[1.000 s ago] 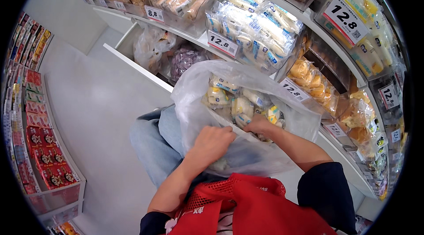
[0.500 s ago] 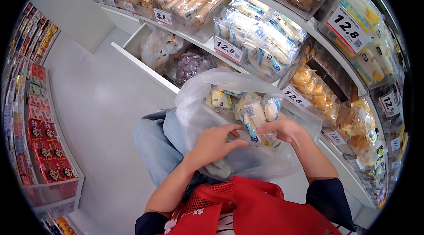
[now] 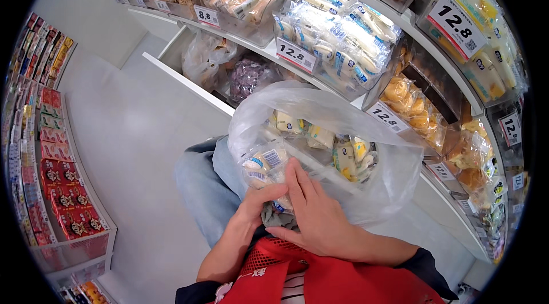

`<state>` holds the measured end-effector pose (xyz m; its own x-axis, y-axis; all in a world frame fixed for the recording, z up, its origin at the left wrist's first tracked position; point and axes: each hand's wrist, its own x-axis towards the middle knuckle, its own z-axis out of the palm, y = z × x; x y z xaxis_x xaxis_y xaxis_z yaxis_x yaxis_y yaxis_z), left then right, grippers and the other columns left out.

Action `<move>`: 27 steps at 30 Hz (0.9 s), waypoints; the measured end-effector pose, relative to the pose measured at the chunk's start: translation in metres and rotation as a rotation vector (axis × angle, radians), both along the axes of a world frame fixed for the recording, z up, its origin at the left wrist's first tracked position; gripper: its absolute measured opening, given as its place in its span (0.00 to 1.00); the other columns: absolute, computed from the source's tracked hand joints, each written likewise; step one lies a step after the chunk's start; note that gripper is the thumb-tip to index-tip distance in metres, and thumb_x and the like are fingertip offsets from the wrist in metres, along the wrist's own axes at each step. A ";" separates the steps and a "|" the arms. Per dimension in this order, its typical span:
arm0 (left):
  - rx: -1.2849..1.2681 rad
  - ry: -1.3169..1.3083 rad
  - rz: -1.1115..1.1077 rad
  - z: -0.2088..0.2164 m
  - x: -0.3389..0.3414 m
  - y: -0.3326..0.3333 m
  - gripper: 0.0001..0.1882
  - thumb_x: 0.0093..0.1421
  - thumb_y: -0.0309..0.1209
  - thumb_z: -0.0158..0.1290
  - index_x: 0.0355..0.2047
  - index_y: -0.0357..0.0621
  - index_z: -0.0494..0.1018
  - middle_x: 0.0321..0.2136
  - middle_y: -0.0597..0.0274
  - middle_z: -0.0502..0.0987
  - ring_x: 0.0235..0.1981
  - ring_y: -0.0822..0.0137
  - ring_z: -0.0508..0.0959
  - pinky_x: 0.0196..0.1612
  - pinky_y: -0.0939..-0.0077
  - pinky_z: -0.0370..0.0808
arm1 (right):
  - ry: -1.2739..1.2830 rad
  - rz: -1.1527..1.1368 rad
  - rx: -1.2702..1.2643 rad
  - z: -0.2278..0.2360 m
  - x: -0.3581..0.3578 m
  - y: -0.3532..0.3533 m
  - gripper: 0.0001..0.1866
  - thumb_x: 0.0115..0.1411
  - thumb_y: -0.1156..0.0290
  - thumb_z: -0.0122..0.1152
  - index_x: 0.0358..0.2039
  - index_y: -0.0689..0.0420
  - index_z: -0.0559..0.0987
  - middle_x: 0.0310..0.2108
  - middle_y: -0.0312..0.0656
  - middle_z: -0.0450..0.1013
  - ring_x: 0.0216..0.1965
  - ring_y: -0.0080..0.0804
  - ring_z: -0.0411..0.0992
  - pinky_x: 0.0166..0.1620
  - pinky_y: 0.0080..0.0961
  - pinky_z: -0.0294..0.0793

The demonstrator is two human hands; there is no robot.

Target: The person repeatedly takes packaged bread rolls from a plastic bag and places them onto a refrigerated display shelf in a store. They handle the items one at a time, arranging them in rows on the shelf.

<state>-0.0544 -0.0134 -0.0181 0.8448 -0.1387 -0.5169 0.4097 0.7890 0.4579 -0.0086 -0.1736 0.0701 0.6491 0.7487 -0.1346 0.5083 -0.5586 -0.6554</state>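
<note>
Several clear-wrapped white buns [image 3: 266, 161] are gathered between my two hands, over the near left side of a large open translucent plastic bag [image 3: 394, 184]. My left hand [image 3: 256, 204] closes around their lower left side, thumb across the front. Against their right side my right hand [image 3: 314, 215] presses with long, close-set fingers, its thumb lower down by a grey cloth [image 3: 279, 218]. Inside the bag lie more wrapped pieces, such as a pale yellow pack [image 3: 345, 158]. My palms hide part of the held packs.
An open white drawer [image 3: 189, 84] beyond the bag holds bagged items, one purple [image 3: 249, 78]. Shelves of wrapped bread [image 3: 337, 35] curve along the far and right sides. At far left stands a rack of red packages [image 3: 66, 195], past the grey floor [image 3: 137, 150].
The wrapped buns have moved from over the bag's middle toward its near left side. My right hand moved left with them, and my left hand has closed on them.
</note>
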 end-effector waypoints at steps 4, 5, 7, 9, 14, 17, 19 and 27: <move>-0.029 0.039 0.083 0.012 -0.005 0.001 0.30 0.50 0.24 0.60 0.55 0.40 0.68 0.46 0.57 0.77 0.45 0.61 0.78 0.48 0.66 0.77 | -0.023 0.072 -0.026 0.011 0.006 -0.004 0.42 0.62 0.53 0.57 0.66 0.67 0.54 0.65 0.58 0.54 0.46 0.54 0.71 0.48 0.39 0.75; -0.043 0.032 0.102 0.011 -0.004 0.001 0.29 0.49 0.24 0.60 0.54 0.39 0.68 0.44 0.56 0.77 0.44 0.60 0.79 0.47 0.66 0.78 | -0.014 0.092 -0.032 0.013 0.011 -0.005 0.39 0.64 0.53 0.54 0.66 0.66 0.55 0.65 0.57 0.56 0.45 0.52 0.72 0.48 0.38 0.75; -0.065 0.014 0.148 0.006 -0.003 0.004 0.29 0.48 0.24 0.60 0.53 0.38 0.69 0.42 0.54 0.78 0.42 0.59 0.79 0.46 0.66 0.78 | 0.282 -0.030 0.160 0.008 0.027 -0.008 0.34 0.66 0.55 0.51 0.64 0.64 0.59 0.60 0.56 0.63 0.43 0.50 0.74 0.48 0.38 0.73; -0.079 -0.083 0.105 -0.002 -0.003 0.010 0.29 0.46 0.27 0.62 0.51 0.37 0.69 0.39 0.52 0.78 0.39 0.59 0.80 0.44 0.66 0.79 | 0.440 -0.119 0.242 -0.014 0.054 -0.012 0.29 0.66 0.60 0.51 0.63 0.62 0.63 0.58 0.56 0.66 0.43 0.47 0.74 0.47 0.36 0.73; -0.048 -0.123 0.059 0.004 0.003 0.008 0.30 0.44 0.32 0.63 0.48 0.37 0.70 0.35 0.50 0.79 0.36 0.60 0.80 0.40 0.69 0.79 | -0.044 -0.218 -0.073 -0.141 0.125 -0.017 0.17 0.64 0.67 0.49 0.50 0.62 0.73 0.45 0.58 0.73 0.45 0.58 0.71 0.49 0.45 0.70; -0.021 -0.081 0.077 0.003 0.001 0.008 0.30 0.43 0.32 0.62 0.48 0.36 0.70 0.34 0.50 0.79 0.34 0.60 0.81 0.38 0.69 0.80 | -0.284 -0.119 -0.187 -0.216 0.178 -0.002 0.21 0.62 0.69 0.53 0.55 0.61 0.70 0.51 0.52 0.71 0.48 0.52 0.72 0.51 0.38 0.71; -0.017 -0.036 0.115 0.005 0.001 0.005 0.30 0.42 0.31 0.61 0.48 0.34 0.69 0.32 0.49 0.79 0.30 0.59 0.81 0.34 0.70 0.82 | -0.333 -0.203 -0.198 -0.245 0.195 0.010 0.20 0.61 0.69 0.54 0.53 0.61 0.71 0.49 0.51 0.71 0.47 0.49 0.72 0.50 0.37 0.71; -0.005 -0.012 0.124 0.005 -0.003 0.008 0.31 0.41 0.32 0.61 0.48 0.34 0.69 0.32 0.48 0.79 0.30 0.58 0.81 0.33 0.69 0.82 | -0.110 -0.234 -0.022 -0.222 0.192 0.011 0.16 0.59 0.68 0.56 0.46 0.61 0.74 0.43 0.48 0.73 0.44 0.41 0.73 0.47 0.33 0.72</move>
<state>-0.0570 -0.0057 -0.0135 0.8615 -0.0352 -0.5065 0.3032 0.8358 0.4578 0.1835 -0.1623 -0.1520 0.8158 0.5743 -0.0682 0.4313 -0.6827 -0.5899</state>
